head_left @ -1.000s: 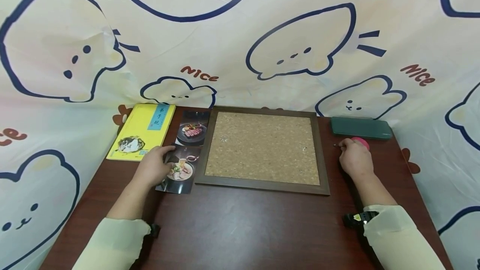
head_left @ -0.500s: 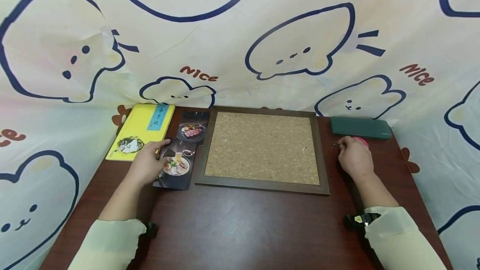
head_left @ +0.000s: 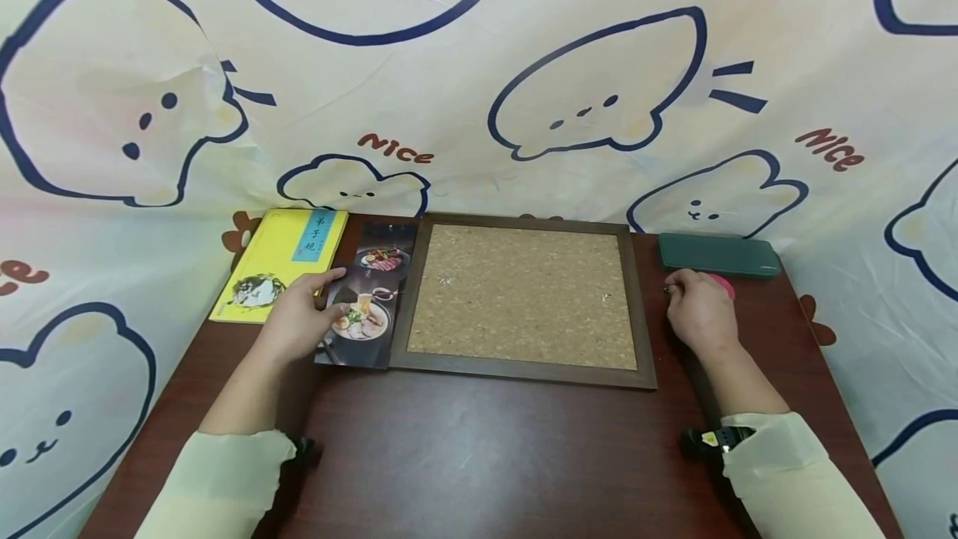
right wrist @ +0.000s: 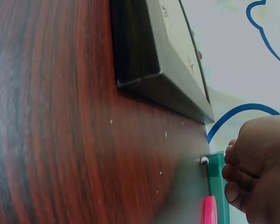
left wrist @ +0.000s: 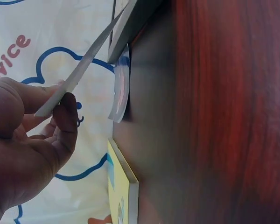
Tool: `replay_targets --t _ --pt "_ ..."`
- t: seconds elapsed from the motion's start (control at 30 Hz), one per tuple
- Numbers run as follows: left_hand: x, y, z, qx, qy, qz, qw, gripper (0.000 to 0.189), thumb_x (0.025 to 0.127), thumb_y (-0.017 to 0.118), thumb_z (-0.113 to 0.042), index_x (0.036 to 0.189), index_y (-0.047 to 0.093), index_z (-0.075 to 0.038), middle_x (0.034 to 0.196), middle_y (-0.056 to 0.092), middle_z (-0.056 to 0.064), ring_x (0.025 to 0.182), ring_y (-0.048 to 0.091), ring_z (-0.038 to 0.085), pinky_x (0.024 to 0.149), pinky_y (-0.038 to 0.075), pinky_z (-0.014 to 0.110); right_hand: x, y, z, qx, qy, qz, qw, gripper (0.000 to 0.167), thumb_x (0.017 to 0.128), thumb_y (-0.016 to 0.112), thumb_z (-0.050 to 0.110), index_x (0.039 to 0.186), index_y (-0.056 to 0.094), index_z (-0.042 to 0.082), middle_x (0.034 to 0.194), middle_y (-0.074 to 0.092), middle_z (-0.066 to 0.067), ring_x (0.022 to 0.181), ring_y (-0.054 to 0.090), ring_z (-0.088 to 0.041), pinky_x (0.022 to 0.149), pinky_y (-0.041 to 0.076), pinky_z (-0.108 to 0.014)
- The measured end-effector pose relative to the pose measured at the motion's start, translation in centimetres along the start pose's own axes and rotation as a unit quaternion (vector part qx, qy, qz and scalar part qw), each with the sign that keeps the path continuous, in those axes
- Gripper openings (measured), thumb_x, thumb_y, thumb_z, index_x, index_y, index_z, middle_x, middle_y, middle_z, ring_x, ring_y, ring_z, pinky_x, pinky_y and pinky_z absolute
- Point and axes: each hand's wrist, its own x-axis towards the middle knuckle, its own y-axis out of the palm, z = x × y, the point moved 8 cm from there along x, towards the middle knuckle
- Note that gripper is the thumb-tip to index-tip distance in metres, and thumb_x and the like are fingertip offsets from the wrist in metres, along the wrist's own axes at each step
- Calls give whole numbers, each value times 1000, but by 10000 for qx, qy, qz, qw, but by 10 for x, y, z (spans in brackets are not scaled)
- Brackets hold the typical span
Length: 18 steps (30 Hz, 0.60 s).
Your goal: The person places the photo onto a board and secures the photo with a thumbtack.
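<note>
In the head view my left hand [head_left: 295,318] pinches the side edge of a photo print [head_left: 365,318] of a noodle bowl. The left wrist view shows this print edge-on and raised off the table, between thumb and fingers. A second photo print [head_left: 385,258], of sliced meat on a dark plate, lies behind it, partly covered. A brown-framed cork board [head_left: 524,298] lies to the right of the prints. My right hand [head_left: 702,310] is low over the table, its fingers loosely curled. A small round silver piece [right wrist: 204,161] sits just off its fingertips.
A yellow book [head_left: 288,260] lies at the back left. A green case [head_left: 718,256] is at the back right, with a pink round object [head_left: 724,283] in front of it, partly behind my right hand. A patterned cloth [head_left: 464,90] hangs behind the table.
My left hand has lifted the noodle-bowl print and shifted it up and right, to the board's left edge, over the other print. My right hand has edged left toward the silver piece.
</note>
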Motion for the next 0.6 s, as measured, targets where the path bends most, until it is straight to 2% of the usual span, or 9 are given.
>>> replay_targets --t 0.1,0.3,0.6 --pt "1 2 -4 -82 26 2 10000 61 98 70 -12 155 49 -11 132 51 21 94 56 32 68 49 37 0 -1 5 65 -34 -45 10000 18 103 54 8 110 68 -2 106 67 -27 103 62 -49 88 48 -64" --pt "5 8 -13 -267 139 -9 9995 60 98 70 -12 154 50 -12 134 52 21 98 58 33 71 52 38 2 0 15 211 -71 -108 9997 18 104 55 9 108 69 -2 107 67 -28 104 62 -52 89 46 -66" --pt "13 17 -26 -500 145 -43 9986 55 98 72 -15 150 55 -15 125 55 16 92 56 31 68 51 37 5 4 28 360 26 -19 9993 19 105 54 10 109 69 -1 106 68 -26 102 64 -46 85 49 -61"
